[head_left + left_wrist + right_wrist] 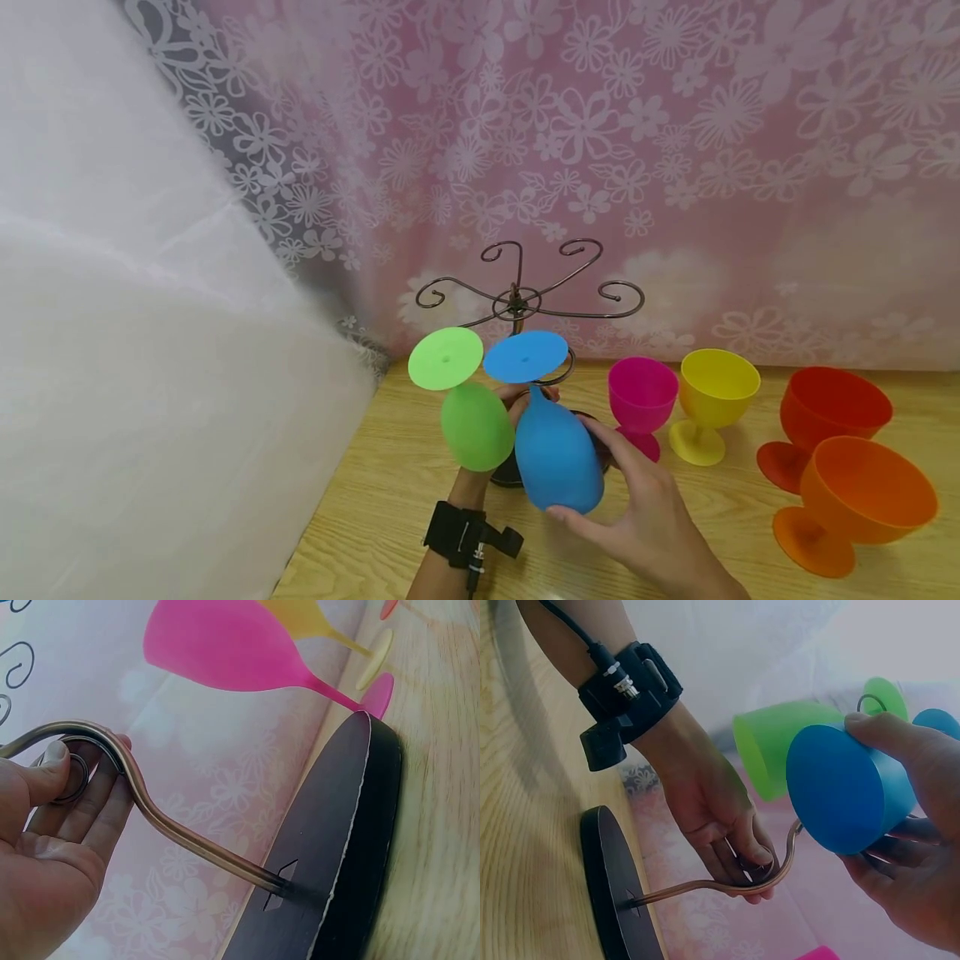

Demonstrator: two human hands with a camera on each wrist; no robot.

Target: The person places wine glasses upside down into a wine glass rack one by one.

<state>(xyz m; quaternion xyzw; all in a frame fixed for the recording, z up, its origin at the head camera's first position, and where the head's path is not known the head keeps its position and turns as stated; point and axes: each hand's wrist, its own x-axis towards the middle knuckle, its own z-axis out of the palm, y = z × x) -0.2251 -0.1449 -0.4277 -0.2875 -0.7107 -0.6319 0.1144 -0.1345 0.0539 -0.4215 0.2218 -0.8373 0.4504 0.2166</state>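
My left hand (52, 859) grips the small ring at the bend of a bronze metal stem (202, 856), part of a goblet rack. The stem rises from a round black base (300, 825). Upside down in my right hand (645, 500) is a blue goblet (558, 458), thumb and fingers around its bowl and its foot uppermost by the rack's arms. Left of it a green goblet (476, 425) hangs inverted, foot up, at the rack. In the head view the two bowls partly hide my left hand and the stem.
Right of the rack, a magenta goblet (642, 396) and a yellow goblet (718, 400) stand upright on the wooden table (360, 508). A red goblet (813, 425) and an orange goblet (840, 500) lie tilted farther right. Curled rack arms (592, 315) spread near the flowered curtain (750, 208).
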